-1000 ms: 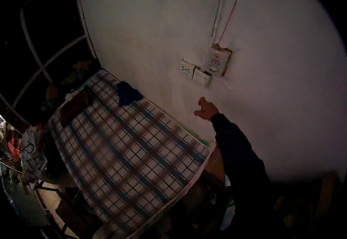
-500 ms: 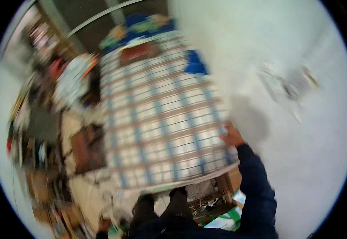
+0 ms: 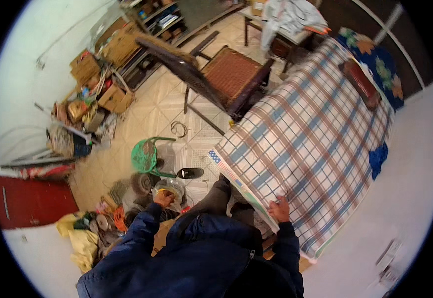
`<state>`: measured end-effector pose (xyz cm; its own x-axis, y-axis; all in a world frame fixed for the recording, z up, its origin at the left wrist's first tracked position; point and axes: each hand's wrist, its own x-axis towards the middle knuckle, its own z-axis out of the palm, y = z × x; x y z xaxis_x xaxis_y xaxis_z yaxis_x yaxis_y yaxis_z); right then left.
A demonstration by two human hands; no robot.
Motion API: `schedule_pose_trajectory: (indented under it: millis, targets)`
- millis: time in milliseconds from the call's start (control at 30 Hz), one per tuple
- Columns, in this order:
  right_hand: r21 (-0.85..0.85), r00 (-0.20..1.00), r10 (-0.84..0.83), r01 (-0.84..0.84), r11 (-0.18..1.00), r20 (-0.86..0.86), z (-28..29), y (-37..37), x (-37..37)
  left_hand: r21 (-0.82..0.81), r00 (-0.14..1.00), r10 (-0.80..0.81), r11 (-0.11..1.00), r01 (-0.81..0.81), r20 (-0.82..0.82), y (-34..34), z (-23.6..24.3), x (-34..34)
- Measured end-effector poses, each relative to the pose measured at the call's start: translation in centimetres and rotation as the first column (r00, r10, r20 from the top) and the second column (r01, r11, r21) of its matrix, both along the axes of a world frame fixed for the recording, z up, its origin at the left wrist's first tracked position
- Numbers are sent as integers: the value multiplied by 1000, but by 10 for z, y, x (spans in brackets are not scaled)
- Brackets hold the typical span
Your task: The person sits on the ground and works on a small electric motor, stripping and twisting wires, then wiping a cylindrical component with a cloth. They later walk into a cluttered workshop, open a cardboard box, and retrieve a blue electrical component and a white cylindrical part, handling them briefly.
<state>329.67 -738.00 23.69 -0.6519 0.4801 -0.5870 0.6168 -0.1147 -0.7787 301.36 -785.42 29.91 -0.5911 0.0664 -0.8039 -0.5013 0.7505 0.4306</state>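
Observation:
A bed under a checked sheet of white, brown and blue fills the right side. My right hand is at its near edge, palm down on or just over the cloth, fingers apart and holding nothing. Lower down on the left, my left hand hangs beside my leg with its fingers curled in. A small yellow bit shows at those fingertips; whether it is held cannot be made out. Just past that hand lies a clear plastic bag on the floor.
A green round stool and a black shoe are ahead on the tiles. Beyond them stands a chair with a woven seat. Cardboard boxes and clutter line the left wall. A brown bolster and blue cloth lie on the bed.
My view has swung to the left, so the bed now sits at the right and the stool and chair show fully. My left hand has come further into view; my right hand stays at the bed.

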Motion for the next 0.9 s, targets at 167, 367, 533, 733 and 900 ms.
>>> schedule_pose_trajectory:
  millis: [167,367,533,733,900]
  targets:
    - [30,965,33,-42,999,259,23,40,-14,250,914,403,881,-403,52,-75,-41,20]
    - [-6,950,249,-253,968,188,3,47,-94,212,878,419,903,-374,-231,-108,-71,36]
    - [72,851,511,-520,851,119,-18,-2,-224,-88,860,427,880,-466,-279,-120,-83,38]
    - [466,506,856,-785,408,104,37,-108,-432,-118,809,542,810,-575,-227,-147,-64,-16]
    - [310,424,904,-854,417,-47,63,-235,-615,350,362,912,280,-894,194,-237,-148,-84]
